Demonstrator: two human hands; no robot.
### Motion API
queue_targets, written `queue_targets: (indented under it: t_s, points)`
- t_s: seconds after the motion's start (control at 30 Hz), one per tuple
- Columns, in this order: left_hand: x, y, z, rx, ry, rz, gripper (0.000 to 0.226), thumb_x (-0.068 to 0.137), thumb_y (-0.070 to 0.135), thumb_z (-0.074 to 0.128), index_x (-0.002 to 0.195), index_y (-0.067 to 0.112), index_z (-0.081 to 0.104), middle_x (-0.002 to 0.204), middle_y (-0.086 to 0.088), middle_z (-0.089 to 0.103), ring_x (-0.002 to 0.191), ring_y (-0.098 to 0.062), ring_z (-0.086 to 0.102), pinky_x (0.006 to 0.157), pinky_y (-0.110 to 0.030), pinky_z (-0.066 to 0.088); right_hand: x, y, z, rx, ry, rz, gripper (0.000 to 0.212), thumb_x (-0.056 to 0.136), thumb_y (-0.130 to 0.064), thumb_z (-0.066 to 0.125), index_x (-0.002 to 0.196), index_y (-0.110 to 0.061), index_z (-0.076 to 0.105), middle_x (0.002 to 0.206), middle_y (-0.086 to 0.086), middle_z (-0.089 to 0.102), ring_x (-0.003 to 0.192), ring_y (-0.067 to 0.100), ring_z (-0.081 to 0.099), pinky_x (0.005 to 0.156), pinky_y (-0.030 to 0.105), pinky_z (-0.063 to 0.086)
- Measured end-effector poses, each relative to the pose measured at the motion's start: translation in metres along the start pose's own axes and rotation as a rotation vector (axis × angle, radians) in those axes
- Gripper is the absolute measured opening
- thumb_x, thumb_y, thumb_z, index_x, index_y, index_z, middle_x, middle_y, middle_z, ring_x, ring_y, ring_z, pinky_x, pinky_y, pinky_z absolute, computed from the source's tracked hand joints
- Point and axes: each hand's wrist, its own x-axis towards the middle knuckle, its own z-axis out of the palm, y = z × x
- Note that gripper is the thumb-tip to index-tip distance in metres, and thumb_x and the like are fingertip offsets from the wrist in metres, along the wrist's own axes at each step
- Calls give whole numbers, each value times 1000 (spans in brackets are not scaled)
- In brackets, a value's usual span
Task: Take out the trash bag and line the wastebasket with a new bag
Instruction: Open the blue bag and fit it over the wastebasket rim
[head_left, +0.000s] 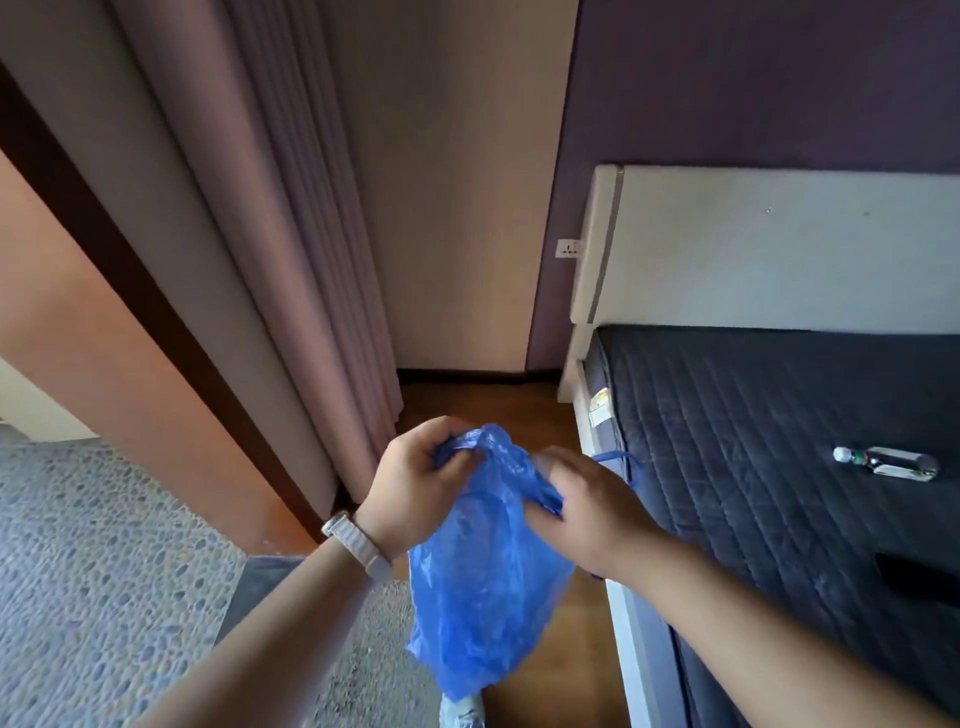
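A blue plastic trash bag (483, 587) hangs in the air in front of me, between a curtain and a bed. My left hand (415, 483) pinches the bag's gathered top on the left side. My right hand (587, 509) grips the top on the right side, its fingers curled into the plastic. A thin blue drawstring (623, 462) loops out past the right hand. The bag's lower end droops toward the floor. No wastebasket is in view.
A bed with a dark quilted mattress (779, 467) and white headboard (779, 249) fills the right; a plastic bottle (888, 462) lies on it. A pink curtain (270, 260) hangs at left. Wooden floor (493, 405) runs between them; pebbled flooring (104, 571) lies lower left.
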Motion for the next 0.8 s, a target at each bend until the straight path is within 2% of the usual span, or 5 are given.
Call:
queue_targets:
  t_s: [0.13,0.23,0.37,0.5,0.8]
  points:
    - [62,-17,-23,-1,-3,-11,13,87,14,68,82,26,69,75,-1,70,65,-10,61,62,-37,54,66,8,8,-46,-1,6,21,77,-20,63,98,-16,62,87,-11,56,77,17,57,62,38,48]
    - [95,-23,-37,0,17,-3,8,83,20,67,80,27,68,73,1,68,60,-5,58,57,-25,50,100,13,13,1,-3,-36,14,79,-29,59,91,-31,54,80,-22,49,67,12,49,58,31,42]
    - [135,-29,-56,-10,46,-7,8,80,24,63,81,31,69,74,8,70,65,-4,62,58,-22,52,147,21,23,8,-17,-62,14,79,-42,49,85,-47,38,70,-26,42,59,12,47,51,40,46]
    - [168,-41,-66,-31,103,-63,5,80,27,65,80,29,69,74,1,70,65,-16,65,59,-40,55,192,40,33,35,-48,-93,16,80,-44,50,95,-41,45,85,-36,47,63,3,47,54,33,48]
    - [256,-73,-50,-30,228,-170,6,80,27,67,85,28,71,76,1,73,67,-18,69,59,-39,59,298,109,42,124,-136,-190,8,80,-25,59,87,-27,57,71,-22,44,64,4,46,55,16,34]
